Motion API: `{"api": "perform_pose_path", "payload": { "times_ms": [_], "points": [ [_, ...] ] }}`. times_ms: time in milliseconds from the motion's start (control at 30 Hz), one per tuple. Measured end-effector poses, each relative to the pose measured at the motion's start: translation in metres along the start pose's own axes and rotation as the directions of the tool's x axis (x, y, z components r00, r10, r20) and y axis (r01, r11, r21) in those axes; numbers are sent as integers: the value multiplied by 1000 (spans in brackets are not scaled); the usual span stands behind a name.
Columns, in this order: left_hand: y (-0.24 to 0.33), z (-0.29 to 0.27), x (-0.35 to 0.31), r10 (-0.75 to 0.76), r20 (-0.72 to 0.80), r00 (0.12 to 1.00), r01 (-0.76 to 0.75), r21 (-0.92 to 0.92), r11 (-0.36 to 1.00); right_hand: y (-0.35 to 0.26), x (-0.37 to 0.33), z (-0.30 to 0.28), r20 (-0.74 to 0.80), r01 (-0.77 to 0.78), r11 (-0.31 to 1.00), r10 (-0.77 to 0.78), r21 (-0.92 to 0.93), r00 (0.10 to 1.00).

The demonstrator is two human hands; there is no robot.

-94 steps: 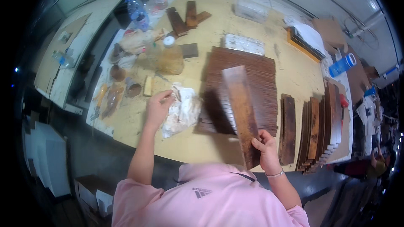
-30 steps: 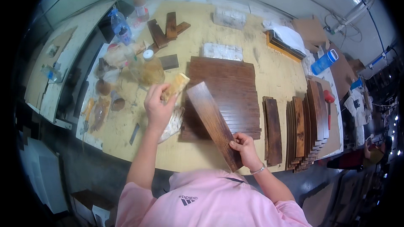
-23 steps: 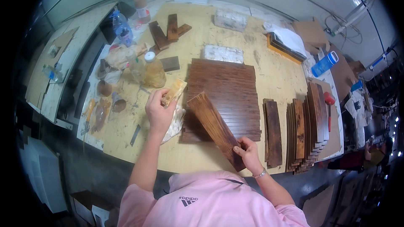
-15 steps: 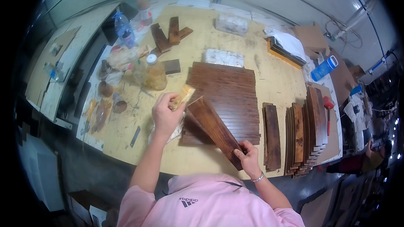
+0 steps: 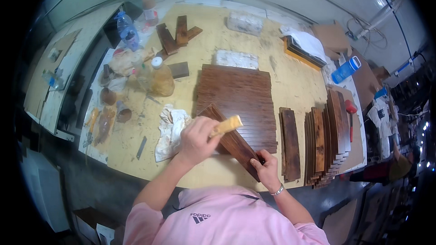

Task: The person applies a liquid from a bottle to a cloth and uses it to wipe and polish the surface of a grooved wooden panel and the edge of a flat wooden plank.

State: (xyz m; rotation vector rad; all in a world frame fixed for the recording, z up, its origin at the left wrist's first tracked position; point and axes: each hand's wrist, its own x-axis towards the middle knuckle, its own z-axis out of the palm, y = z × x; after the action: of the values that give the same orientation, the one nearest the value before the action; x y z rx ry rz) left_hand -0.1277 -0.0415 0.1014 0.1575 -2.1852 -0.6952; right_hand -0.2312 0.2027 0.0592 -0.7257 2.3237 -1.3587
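My left hand [image 5: 198,140] is closed around a yellowish sponge-like block [image 5: 228,126], held over the upper part of a dark brown wooden plank [image 5: 240,149]. Whether the block touches the wood is unclear. The lower end of that plank is pinched by my right hand [image 5: 267,169], thumb on top. It slants over a wide panel of closely laid brown strips [image 5: 236,88] and partly hides its lower left. A crumpled white cloth [image 5: 168,131] lies beside my left hand.
Dark planks [image 5: 290,144] and a stack of strips [image 5: 318,145] stand on the right, with a red-headed mallet [image 5: 350,109] by them. A jar of amber liquid [image 5: 162,80], bottles [image 5: 128,29] and loose wood pieces [image 5: 181,31] are at the left and back. Wrapped white blocks [image 5: 236,59] sit behind the panel.
My left hand has moved right and down with the yellowish block, from beside the plank's upper end to over the plank. More of the white cloth shows. My right hand keeps its hold.
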Motion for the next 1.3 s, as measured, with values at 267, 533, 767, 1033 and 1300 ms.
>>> {"api": "perform_pose_path", "payload": {
  "times_ms": [267,533,767,1033,1300],
  "points": [
    [-44,-13,10,-175,-113,978,195,196,961,1,-4,-3,-52,44,998,-46,-54,998],
    [-42,-15,4,-228,-55,972,234,195,952,11,-4,0,-29,29,999,-29,-28,999],
    [-58,-23,-5,-575,-68,815,515,-370,774,24,4,-2,473,-555,537,297,636,830],
    [8,9,6,-526,163,835,501,-622,602,15,-8,-4,738,-779,278,256,562,624],
    [-15,17,13,-580,271,768,609,-590,530,12,-18,-18,751,-775,221,197,592,630]
  ]
}}
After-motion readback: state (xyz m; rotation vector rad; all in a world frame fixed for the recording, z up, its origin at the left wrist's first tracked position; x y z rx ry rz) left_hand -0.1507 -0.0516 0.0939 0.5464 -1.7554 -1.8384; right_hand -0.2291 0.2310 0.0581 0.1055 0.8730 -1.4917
